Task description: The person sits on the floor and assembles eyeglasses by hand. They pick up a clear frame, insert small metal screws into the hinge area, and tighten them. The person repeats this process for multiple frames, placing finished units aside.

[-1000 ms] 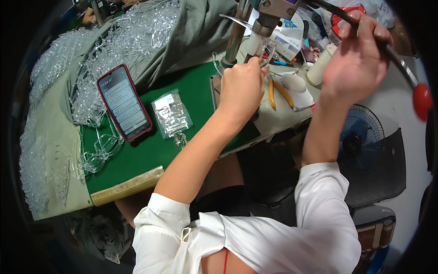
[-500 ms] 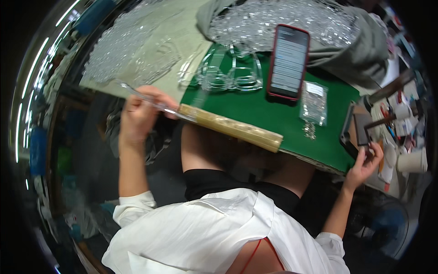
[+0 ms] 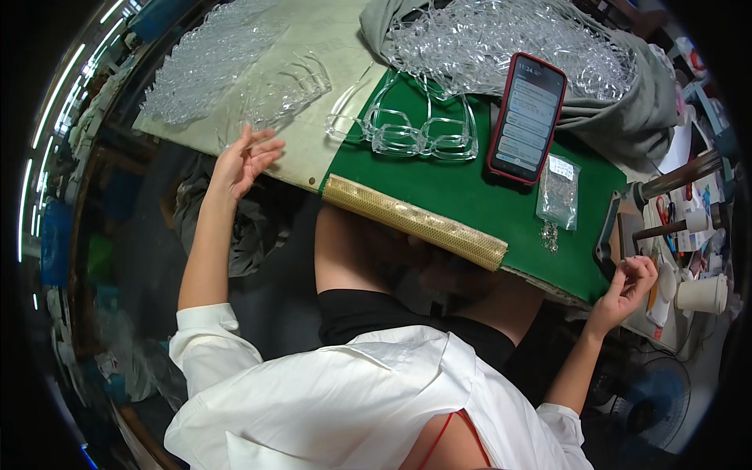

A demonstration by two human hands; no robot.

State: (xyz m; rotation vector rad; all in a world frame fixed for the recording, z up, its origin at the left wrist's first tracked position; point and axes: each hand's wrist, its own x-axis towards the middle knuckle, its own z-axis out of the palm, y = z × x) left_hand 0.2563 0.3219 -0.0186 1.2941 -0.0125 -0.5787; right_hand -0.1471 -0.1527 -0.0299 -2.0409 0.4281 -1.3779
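My left hand [image 3: 247,163] hovers at the near edge of the pale table section, fingers spread and nothing gripped. Just beyond its fingertips lies a small group of clear plastic eyeglass frames [image 3: 294,90]. Clear glasses [image 3: 423,141] stand with their temples up on the green mat [image 3: 439,192]. At the right table edge, beside a dark metal stand [image 3: 607,235], my right hand [image 3: 624,294] has its thumb and fingers pinched together. Whatever might be between them is too small to make out.
A heap of clear frames [image 3: 509,47] rests in grey cloth [image 3: 642,110]; another pile [image 3: 207,66] lies far left. A red-cased phone [image 3: 526,117], a bag of small metal parts [image 3: 558,192], a gold roll [image 3: 415,219] along the edge, and a white cup [image 3: 701,294] are around.
My left hand has let go of the clear eyeglass piece and opened. My right hand has moved slightly down from the dark block by the stand, its fingers more curled.
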